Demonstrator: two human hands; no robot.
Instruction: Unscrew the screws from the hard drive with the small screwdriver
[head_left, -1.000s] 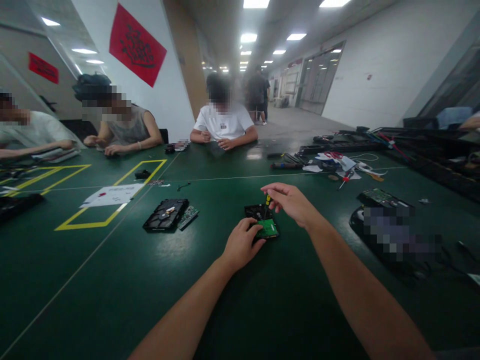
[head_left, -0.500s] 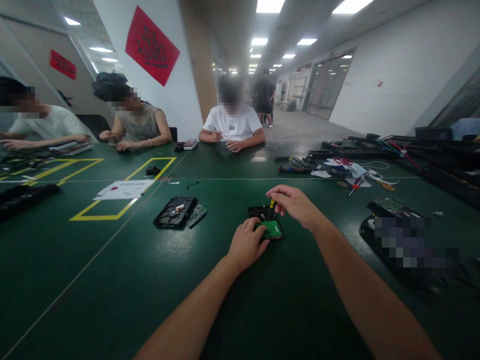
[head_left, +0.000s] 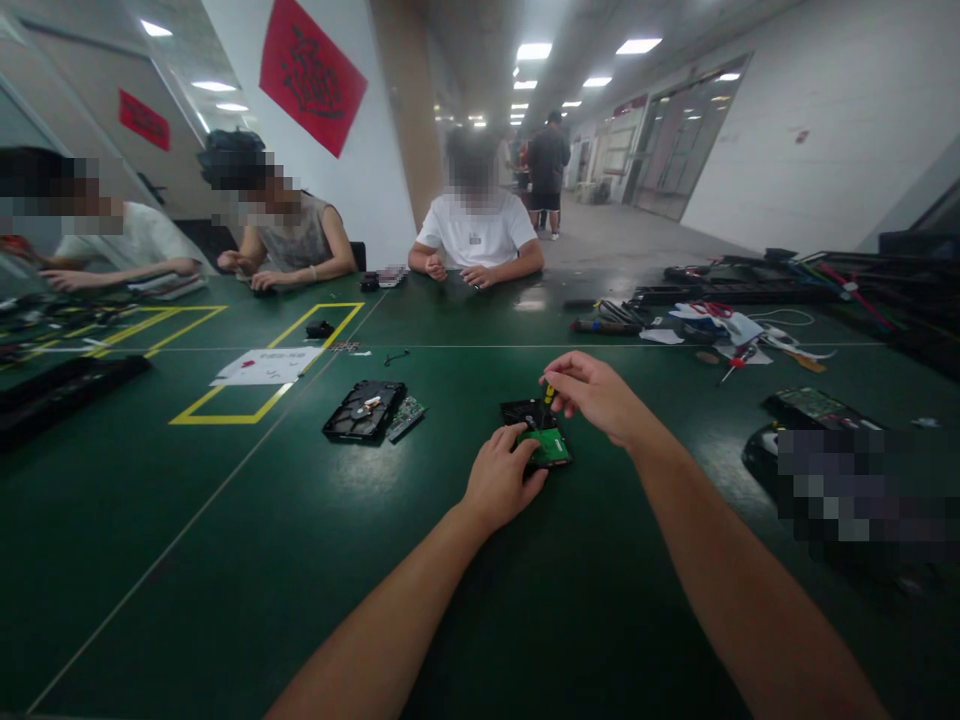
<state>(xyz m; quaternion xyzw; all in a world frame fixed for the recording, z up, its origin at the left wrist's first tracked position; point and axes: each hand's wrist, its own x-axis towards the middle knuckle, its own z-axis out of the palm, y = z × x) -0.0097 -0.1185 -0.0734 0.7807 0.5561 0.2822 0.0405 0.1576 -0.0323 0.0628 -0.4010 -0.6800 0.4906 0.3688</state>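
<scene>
A hard drive point(head_left: 553, 447) with a green circuit board and a black casing lies on the table in front of me. My left hand point(head_left: 501, 474) grips its near left side, with fingers and thumb over the edge of the board. Pinched upright in the fingers of my right hand point(head_left: 589, 392) is a small screwdriver point(head_left: 550, 393) with a yellow and black handle. Its shaft points down at the board; whether the tip sits in a screw is too small to tell. Left of my hands rest a black fan-like housing point(head_left: 366, 411) and a loose circuit board point(head_left: 409, 416).
White paper point(head_left: 266, 366) lies within yellow tape on the green table point(head_left: 247, 560). Tools and cables point(head_left: 607, 326), a red-tipped screwdriver point(head_left: 737, 364) and a blurred dark device point(head_left: 832, 480) are to the right. Several people sit across the table, one person point(head_left: 475, 235) directly opposite.
The camera view has turned slightly, so the scene sits a little further right and higher. Both hands keep their places on the hard drive and screwdriver.
</scene>
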